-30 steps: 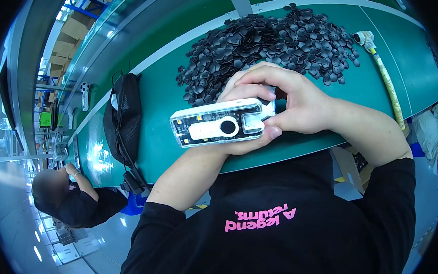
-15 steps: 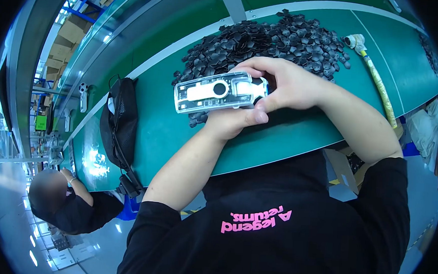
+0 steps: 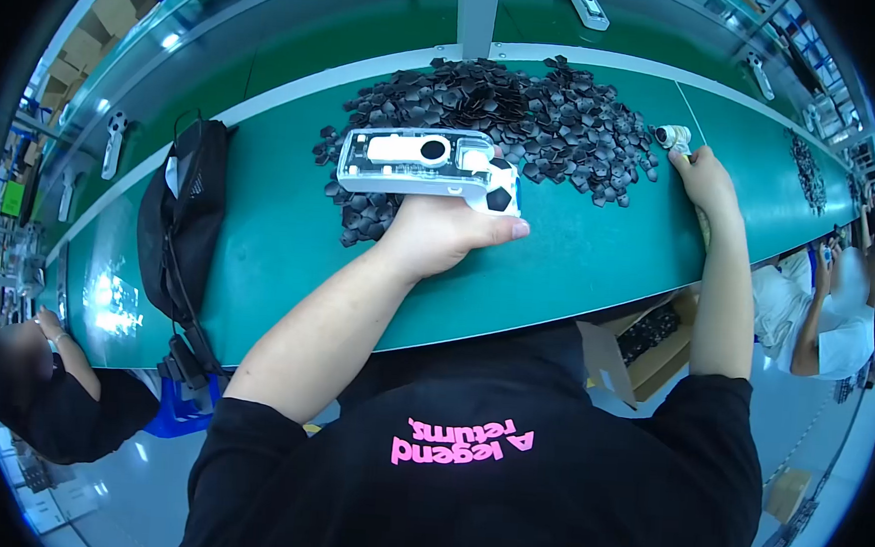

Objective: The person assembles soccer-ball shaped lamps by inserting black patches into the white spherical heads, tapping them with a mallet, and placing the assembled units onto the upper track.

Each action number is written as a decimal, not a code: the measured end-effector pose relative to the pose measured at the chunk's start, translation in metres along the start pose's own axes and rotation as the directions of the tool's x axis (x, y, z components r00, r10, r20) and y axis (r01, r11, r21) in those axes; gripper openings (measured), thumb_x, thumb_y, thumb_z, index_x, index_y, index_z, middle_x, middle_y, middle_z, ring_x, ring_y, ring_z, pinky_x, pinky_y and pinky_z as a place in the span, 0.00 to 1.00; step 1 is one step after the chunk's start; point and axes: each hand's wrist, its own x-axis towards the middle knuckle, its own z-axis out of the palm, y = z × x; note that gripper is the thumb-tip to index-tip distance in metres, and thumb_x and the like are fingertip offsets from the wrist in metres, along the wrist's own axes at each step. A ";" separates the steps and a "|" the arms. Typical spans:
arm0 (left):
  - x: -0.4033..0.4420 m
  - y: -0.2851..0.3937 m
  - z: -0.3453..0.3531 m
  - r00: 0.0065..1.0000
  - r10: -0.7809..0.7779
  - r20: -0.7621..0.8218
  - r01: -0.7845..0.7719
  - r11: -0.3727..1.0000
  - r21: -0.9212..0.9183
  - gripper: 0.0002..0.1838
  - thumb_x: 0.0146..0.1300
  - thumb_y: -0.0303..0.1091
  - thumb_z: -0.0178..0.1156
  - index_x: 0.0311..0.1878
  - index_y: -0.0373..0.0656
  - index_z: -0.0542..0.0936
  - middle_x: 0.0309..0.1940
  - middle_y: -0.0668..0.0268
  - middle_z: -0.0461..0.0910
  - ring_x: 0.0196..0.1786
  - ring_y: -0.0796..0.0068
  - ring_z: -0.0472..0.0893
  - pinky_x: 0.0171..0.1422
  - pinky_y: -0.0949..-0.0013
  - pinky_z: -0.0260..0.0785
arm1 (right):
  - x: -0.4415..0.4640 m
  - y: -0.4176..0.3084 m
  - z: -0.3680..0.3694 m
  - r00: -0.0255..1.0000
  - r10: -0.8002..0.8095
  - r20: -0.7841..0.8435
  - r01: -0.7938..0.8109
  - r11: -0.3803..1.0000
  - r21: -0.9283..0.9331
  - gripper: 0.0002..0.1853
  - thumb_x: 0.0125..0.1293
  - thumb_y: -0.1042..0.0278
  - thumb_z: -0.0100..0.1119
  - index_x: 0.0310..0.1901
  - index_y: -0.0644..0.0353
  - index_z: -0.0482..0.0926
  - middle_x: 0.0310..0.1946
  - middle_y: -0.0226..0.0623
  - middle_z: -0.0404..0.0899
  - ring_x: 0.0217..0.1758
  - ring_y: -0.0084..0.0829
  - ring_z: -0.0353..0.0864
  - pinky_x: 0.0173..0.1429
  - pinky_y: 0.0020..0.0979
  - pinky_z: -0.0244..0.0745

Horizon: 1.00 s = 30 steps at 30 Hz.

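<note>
Device (image 3: pixel 399 159), clamped in left hand (image 3: pixel 440 234), is above bench (image 3: pixel 559 256) between near and far edges, masking some black pieces (image 3: pixel 586 132); right hand (image 3: pixel 709 182) is on tool (image 3: pixel 676 138), whether clamped cannot be told.

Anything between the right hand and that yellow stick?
Nothing visible: the right hand is at the yellow stick, close to its white head. The pile of black pieces lies to the left, clear of both.

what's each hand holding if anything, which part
Left hand holds the white device from below, near its football-patterned end. Right hand is at the yellow stick, near its white head; grip unclear.
</note>
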 end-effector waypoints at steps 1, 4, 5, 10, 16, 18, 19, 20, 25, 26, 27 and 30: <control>0.001 0.000 0.001 1.000 0.003 -0.007 -0.003 1.000 -0.013 0.39 0.45 0.27 0.79 0.61 0.38 0.70 0.53 0.60 0.76 0.54 0.69 0.80 0.59 0.64 0.75 | 0.001 0.003 0.003 1.000 -0.007 -0.002 0.007 1.000 -0.013 0.28 0.67 0.41 0.60 0.46 0.65 0.77 0.45 0.55 0.83 0.53 0.54 0.81 0.56 0.48 0.76; 0.003 0.006 -0.001 0.992 -0.098 -0.078 0.089 0.991 -0.102 0.37 0.45 0.32 0.80 0.58 0.35 0.73 0.49 0.61 0.78 0.50 0.71 0.79 0.56 0.65 0.74 | 0.003 0.006 0.008 0.984 -0.066 -0.163 0.065 0.998 -0.011 0.23 0.72 0.46 0.54 0.44 0.63 0.79 0.37 0.55 0.82 0.45 0.55 0.82 0.49 0.48 0.76; 0.005 0.006 -0.002 0.992 -0.091 -0.084 0.082 0.991 -0.103 0.37 0.45 0.32 0.80 0.58 0.35 0.73 0.49 0.61 0.78 0.50 0.71 0.79 0.56 0.65 0.74 | 0.000 0.001 0.002 0.983 -0.073 -0.168 0.072 0.997 -0.011 0.23 0.72 0.46 0.54 0.44 0.63 0.79 0.37 0.55 0.82 0.45 0.55 0.82 0.49 0.48 0.76; 0.007 0.002 -0.004 0.962 0.087 -0.258 -0.086 0.996 0.017 0.30 0.47 0.32 0.79 0.52 0.36 0.76 0.44 0.62 0.80 0.46 0.72 0.81 0.52 0.66 0.75 | -0.063 -0.038 -0.044 0.855 -0.315 -0.412 0.388 0.915 0.107 0.16 0.75 0.57 0.51 0.40 0.63 0.78 0.31 0.53 0.80 0.37 0.55 0.81 0.39 0.48 0.74; 0.003 0.000 0.003 0.959 0.163 -0.231 -0.097 0.957 0.274 0.25 0.46 0.32 0.77 0.47 0.36 0.78 0.41 0.61 0.81 0.44 0.70 0.82 0.50 0.66 0.76 | -0.174 -0.121 -0.059 0.617 -0.728 -0.298 0.784 0.602 0.152 0.07 0.68 0.68 0.61 0.36 0.61 0.74 0.27 0.45 0.78 0.30 0.50 0.81 0.31 0.44 0.75; 0.004 0.002 0.004 0.967 0.126 -0.222 -0.065 0.962 0.266 0.28 0.45 0.30 0.77 0.50 0.36 0.76 0.44 0.61 0.81 0.46 0.71 0.81 0.52 0.66 0.75 | -0.186 -0.137 -0.061 0.521 -0.781 -0.346 0.854 0.466 0.232 0.06 0.68 0.73 0.59 0.35 0.64 0.73 0.27 0.47 0.76 0.28 0.52 0.78 0.31 0.45 0.72; 0.003 0.004 0.004 0.972 0.086 -0.220 -0.028 0.967 0.255 0.31 0.45 0.28 0.76 0.54 0.37 0.75 0.47 0.61 0.80 0.48 0.72 0.81 0.54 0.66 0.75 | -0.187 -0.141 -0.060 0.522 -0.778 -0.349 0.853 0.467 0.234 0.06 0.68 0.73 0.59 0.35 0.64 0.73 0.27 0.47 0.76 0.28 0.52 0.78 0.31 0.45 0.72; 0.002 0.004 0.004 0.974 0.045 -0.221 0.010 0.970 0.241 0.34 0.44 0.26 0.76 0.57 0.38 0.74 0.49 0.61 0.79 0.50 0.72 0.81 0.56 0.67 0.75 | -0.185 -0.146 -0.058 0.524 -0.781 -0.340 0.851 0.470 0.233 0.06 0.68 0.73 0.59 0.35 0.64 0.73 0.27 0.46 0.76 0.27 0.51 0.78 0.30 0.44 0.72; -0.001 0.005 0.003 0.972 0.089 -0.215 -0.034 0.968 0.250 0.31 0.45 0.25 0.74 0.55 0.37 0.75 0.47 0.62 0.80 0.49 0.73 0.81 0.55 0.66 0.75 | -0.185 -0.153 -0.069 0.490 -0.752 -0.441 0.870 0.453 0.194 0.09 0.66 0.70 0.63 0.34 0.63 0.72 0.26 0.44 0.77 0.27 0.47 0.80 0.30 0.43 0.74; -0.002 0.005 0.003 0.967 0.132 -0.216 -0.072 0.961 0.268 0.29 0.45 0.28 0.75 0.52 0.37 0.76 0.44 0.62 0.81 0.47 0.71 0.82 0.53 0.66 0.75 | -0.186 -0.153 -0.070 0.473 -0.730 -0.492 0.877 0.445 0.183 0.11 0.65 0.69 0.64 0.34 0.63 0.71 0.26 0.43 0.77 0.28 0.46 0.81 0.30 0.43 0.75; -0.003 0.007 0.004 0.962 0.172 -0.213 -0.107 0.952 0.285 0.26 0.45 0.30 0.76 0.49 0.36 0.77 0.42 0.61 0.82 0.45 0.69 0.82 0.52 0.65 0.75 | -0.187 -0.156 -0.067 0.472 -0.738 -0.482 0.878 0.441 0.185 0.11 0.65 0.69 0.64 0.34 0.63 0.71 0.26 0.43 0.77 0.28 0.46 0.81 0.30 0.43 0.75; -0.007 0.009 0.007 0.966 0.167 -0.198 -0.105 0.951 0.290 0.24 0.46 0.33 0.76 0.46 0.36 0.78 0.40 0.61 0.82 0.43 0.67 0.83 0.50 0.64 0.76 | -0.190 -0.164 -0.055 0.531 -0.787 -0.314 0.848 0.492 0.198 0.11 0.66 0.70 0.63 0.33 0.63 0.71 0.25 0.44 0.77 0.27 0.47 0.81 0.30 0.44 0.75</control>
